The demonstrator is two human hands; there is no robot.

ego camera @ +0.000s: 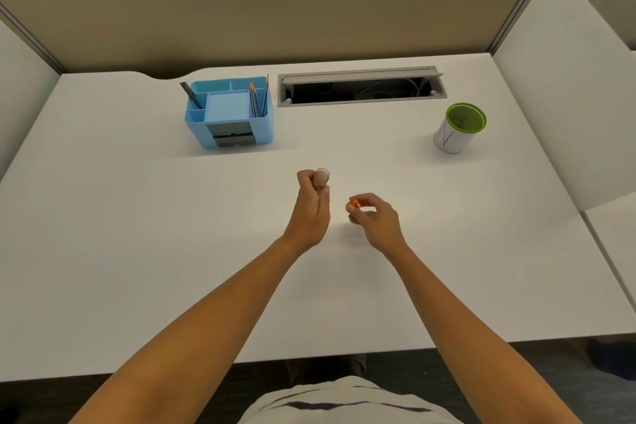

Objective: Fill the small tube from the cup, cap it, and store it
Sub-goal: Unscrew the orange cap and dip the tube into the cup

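Both forearms enter from the bottom of the frame and meet at the centre of the white desk [137, 217]. Left hand [311, 210]: fingers curled and clamped around a small clear tube [322, 176], held roughly upright with its open rim showing above the thumb, mouth facing up toward the camera. Right hand [373, 218]: thumb and forefinger pinched together on a small orange cap [353, 205], held just to the right of and slightly below the tube's mouth; the two do not touch. Whether the tube holds anything cannot be told, since the body is hidden by the fingers. Cup [459, 129], white with a green rim and blue marking, stands upright at right of frame, well apart from both hands and nearer the right one. Blue desk organiser [230, 113] with pencils sits in the upper left of centre, nearer the left hand; likely storage spot, by judgement only. An open cable tray [359, 88] lies beyond the hands. Judgement: cap is off and the tube mouth is free, so either filling or capping comes next. Key relation for capping: the cap lies lower right of the tube mouth, and the tube's long axis runs near vertical, so the cap would travel up-left and seat down along that axis. Risk: tilt would cross-seat the cap.
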